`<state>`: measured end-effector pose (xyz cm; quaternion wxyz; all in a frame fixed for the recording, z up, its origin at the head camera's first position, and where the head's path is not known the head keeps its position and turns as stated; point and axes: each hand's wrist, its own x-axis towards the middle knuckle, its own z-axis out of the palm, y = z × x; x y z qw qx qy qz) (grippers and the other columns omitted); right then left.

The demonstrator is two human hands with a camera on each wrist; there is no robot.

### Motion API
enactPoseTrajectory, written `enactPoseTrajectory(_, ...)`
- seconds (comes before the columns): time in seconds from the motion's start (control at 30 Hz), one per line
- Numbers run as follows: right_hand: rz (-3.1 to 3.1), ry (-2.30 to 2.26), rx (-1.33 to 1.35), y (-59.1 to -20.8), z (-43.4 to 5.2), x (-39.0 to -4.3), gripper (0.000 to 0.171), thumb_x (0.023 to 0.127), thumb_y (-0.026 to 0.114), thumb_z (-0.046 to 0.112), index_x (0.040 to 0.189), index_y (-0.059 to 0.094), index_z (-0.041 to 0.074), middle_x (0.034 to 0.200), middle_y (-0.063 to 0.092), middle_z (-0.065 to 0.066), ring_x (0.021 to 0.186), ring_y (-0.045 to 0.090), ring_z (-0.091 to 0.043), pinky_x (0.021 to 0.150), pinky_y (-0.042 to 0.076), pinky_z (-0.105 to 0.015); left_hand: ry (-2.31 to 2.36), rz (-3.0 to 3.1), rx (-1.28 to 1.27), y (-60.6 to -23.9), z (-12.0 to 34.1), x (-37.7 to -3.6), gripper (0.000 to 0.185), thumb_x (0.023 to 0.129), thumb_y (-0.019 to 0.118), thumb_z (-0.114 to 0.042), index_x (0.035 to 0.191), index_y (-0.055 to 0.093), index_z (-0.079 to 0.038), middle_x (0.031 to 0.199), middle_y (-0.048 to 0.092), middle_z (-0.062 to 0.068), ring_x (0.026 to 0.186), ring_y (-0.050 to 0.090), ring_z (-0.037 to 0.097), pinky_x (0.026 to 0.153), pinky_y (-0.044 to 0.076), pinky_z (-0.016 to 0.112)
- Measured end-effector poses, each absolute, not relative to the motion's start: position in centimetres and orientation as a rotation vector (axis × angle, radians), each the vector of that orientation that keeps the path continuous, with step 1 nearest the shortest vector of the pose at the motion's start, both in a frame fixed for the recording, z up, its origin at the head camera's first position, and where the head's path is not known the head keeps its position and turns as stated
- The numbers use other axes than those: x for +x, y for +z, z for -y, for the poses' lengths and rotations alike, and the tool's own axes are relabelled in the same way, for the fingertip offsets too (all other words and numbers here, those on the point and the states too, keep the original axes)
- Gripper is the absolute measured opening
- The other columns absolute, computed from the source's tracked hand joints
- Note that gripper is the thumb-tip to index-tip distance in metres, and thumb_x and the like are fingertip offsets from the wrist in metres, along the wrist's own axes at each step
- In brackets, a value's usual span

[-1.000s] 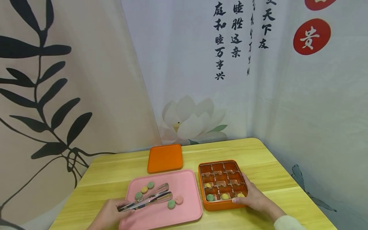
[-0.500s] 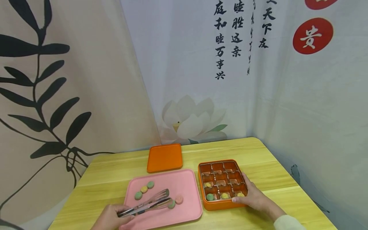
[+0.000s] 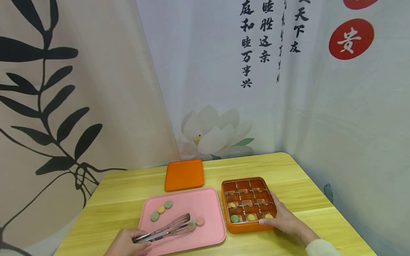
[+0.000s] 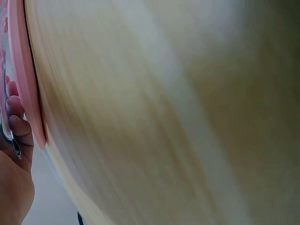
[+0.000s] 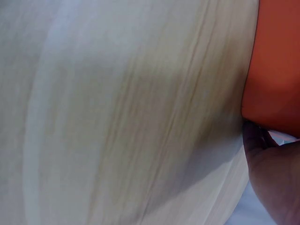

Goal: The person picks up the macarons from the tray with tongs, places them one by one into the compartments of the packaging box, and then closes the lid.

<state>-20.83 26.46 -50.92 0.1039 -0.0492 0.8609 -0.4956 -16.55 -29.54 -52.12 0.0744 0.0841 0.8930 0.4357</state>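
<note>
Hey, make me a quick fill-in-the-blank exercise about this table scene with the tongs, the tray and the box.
1. The left hand holds metal ____ over the pink tray.
2. The right hand rests on the orange ____, which has nine compartments.
3. The orange lid lies behind the ____ tray.
4. The tong tips close on a ____ sweet beside the pink sweet.

Missing words: tongs; box; pink; green

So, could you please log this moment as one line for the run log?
left hand: holds metal tongs, tips at green round sweet on pink tray | right hand: steadies orange compartment box
</note>
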Motion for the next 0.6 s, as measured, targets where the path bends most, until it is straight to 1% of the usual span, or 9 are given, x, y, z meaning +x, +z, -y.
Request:
enactPoseTrajectory(0.27,-2.564,-1.415,-0.158,-50.69,-26.4,-20.76,0.122,0.078,0.086,0.032,0.157,-0.002,0.003,0.147,0.024,-0.037,0.134,0.027,-0.054,0.105,0.023,-0.07,1.317,-2.674,0.214,-51.97,29.55,-16.39,0.025,0.077,0.086,-0.03,0.089,0.079,-0.009,0.079,0.073,0.0,0.07,0.063,0.012,0.06,0.051,0.025)
enactPoseTrajectory(0.43,-2.573,-1.379,-0.152,-50.66,-26.39,-20.75,0.122,0.079,0.085,0.033,0.157,-0.004,0.002,0.146,0.024,-0.038,0.133,0.028,-0.057,0.104,0.025,-0.07,1.293,-2.667,0.143,-51.84,29.43,-16.39,0.022,0.078,0.085,-0.03,0.086,0.08,-0.01,0.078,0.072,0.0,0.065,0.057,0.014,0.056,0.046,0.024)
enactPoseTrajectory(0.6,-2.585,-1.368,-0.151,-50.73,-26.42,-20.84,0.122,0.079,0.085,0.034,0.157,-0.003,0.001,0.145,0.025,-0.039,0.133,0.028,-0.056,0.104,0.025,-0.069,1.29,-2.652,0.111,-51.75,29.38,-16.6,0.028,0.078,0.085,-0.035,0.087,0.08,-0.009,0.076,0.071,0.001,0.065,0.055,0.015,0.055,0.044,0.024)
